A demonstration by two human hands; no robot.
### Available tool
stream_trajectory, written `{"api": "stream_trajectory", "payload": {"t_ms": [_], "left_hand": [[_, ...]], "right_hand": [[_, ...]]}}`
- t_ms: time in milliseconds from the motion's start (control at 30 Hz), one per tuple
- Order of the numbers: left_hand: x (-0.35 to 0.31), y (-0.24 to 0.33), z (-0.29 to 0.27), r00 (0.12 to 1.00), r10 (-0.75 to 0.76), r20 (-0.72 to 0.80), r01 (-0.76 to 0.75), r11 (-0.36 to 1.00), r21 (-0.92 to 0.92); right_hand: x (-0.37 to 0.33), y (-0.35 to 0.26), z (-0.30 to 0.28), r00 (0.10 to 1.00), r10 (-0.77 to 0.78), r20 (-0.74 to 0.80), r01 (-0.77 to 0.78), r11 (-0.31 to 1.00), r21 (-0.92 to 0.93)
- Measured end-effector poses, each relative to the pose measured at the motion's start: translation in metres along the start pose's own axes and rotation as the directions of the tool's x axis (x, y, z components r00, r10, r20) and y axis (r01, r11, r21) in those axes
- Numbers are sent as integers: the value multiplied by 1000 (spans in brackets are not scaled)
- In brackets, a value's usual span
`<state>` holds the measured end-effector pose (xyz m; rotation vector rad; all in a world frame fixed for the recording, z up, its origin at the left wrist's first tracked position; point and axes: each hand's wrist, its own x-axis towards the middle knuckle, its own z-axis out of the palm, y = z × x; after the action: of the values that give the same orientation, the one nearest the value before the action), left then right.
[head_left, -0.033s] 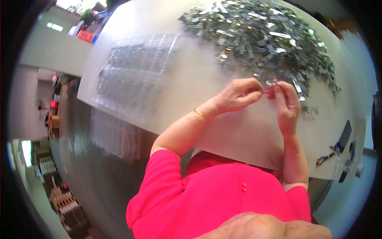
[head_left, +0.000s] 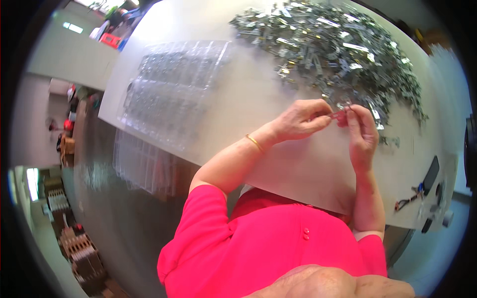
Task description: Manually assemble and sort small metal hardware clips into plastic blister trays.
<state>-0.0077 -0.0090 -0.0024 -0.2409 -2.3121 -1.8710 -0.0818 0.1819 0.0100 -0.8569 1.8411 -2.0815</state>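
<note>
Both hands (head_left: 330,119) pinch small metal part (head_left: 340,114) lying left-right.

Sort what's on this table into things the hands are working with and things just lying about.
In use: small metal piece pinched between left hand and right hand; heap of metal parts; clear plastic trays.

Lying about: dark flat device; small tools and cords at the table's right edge.

Left hand (head_left: 298,120) and right hand (head_left: 361,133) pinch small red piece (head_left: 338,115) together above white worktop (head_left: 258,104). Heap of metal parts (head_left: 333,47) at far edge. Clear plastic trays (head_left: 174,84) at left edge.
</note>
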Motion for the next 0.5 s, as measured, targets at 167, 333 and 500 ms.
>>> {"api": "stream_trajectory", "payload": {"t_ms": [167, 333, 500], "left_hand": [[-6, 2, 4, 990, 63, -127, -51, 994, 92], [-2, -3, 7, 915, 366, -170, -270, 869, 415], [0, 5, -1, 858, 411, -309, -217, 835, 506]], "right_hand": [[-3, 6, 3, 997, 22, -73, -27, 997, -75], [-3, 12, 6, 996, -50, -73, 41, 992, -118], [-5, 11, 14, 974, -218, -69, 206, 968, -145]]}}
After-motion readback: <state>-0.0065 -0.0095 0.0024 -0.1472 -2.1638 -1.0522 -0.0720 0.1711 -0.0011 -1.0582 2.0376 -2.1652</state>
